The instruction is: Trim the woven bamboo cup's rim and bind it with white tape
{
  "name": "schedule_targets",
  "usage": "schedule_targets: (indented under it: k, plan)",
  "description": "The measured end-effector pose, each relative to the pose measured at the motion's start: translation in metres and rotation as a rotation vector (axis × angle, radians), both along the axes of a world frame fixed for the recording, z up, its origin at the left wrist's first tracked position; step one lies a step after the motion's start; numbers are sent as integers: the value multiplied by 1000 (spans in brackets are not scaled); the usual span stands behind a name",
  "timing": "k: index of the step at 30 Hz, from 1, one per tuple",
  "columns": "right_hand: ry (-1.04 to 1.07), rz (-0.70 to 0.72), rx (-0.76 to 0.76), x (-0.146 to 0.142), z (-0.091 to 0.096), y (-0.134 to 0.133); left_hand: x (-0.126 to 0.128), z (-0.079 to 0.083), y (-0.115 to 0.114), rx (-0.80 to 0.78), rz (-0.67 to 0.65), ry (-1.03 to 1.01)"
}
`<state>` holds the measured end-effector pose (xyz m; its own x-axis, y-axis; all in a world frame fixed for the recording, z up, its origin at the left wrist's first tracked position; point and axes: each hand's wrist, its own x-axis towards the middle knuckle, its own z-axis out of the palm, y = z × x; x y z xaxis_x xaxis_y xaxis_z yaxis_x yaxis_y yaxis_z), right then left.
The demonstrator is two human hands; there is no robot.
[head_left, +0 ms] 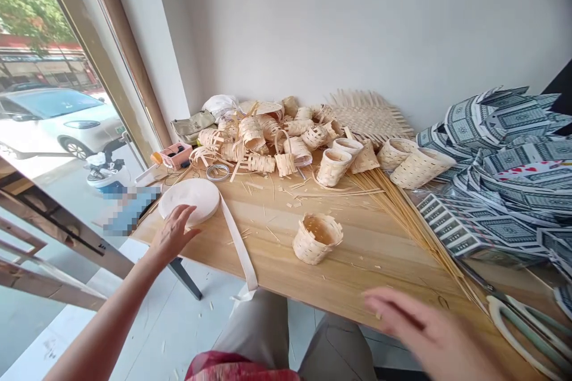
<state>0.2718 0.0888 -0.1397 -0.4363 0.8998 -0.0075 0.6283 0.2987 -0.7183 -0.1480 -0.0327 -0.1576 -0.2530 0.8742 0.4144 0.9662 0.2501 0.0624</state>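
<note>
by left hand [173,231], plain white roll [192,193]

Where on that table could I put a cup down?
Mostly bare tabletop, bar small scraps, lies between the lone basket and the thin sticks, and between that basket and the white strip. It's crowded at the back with piled baskets, at the right with patterned pieces and scissors.
</note>
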Motion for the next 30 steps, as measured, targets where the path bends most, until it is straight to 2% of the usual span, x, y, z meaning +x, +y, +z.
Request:
schedule_targets:
  k: [1,3,5,7,11,14,17,20,22,25,30]
  plan:
    - [42,168,-186,-17,-3,-17,-3,-2,4,-18,11,4]
    - [50,328,-378,-49,-14,-46,-4,-6,11,-37,23,1]
    - [77,388,-515,-75,-31,-64,-3,-9,18,-62,34,5]
    - [216,402,-629,-95,-51,-72,-2,-9,24,-89,39,11]
    - [548,323,-734,-120,-84,-78,-4,-6,32,-125,28,28]
    - [598,252,-718,-127,-96,-81,-5,-6,32,-128,-7,37]
    - [567,223,-686,-126,-100,-84,-8,-8,29,-114,-41,44]
    - [571,208,-601,-119,-94,-84,-11,-11,25,-95,-78,47]
    - [649,184,-557,-111,-82,-83,-13,-11,21,-89,-119,47]
    - [742,146,-571,-92,-51,-78,-18,-9,13,-83,-188,42]
    - [655,98,-544,-61,1,-67,-19,3,0,-79,-248,44]
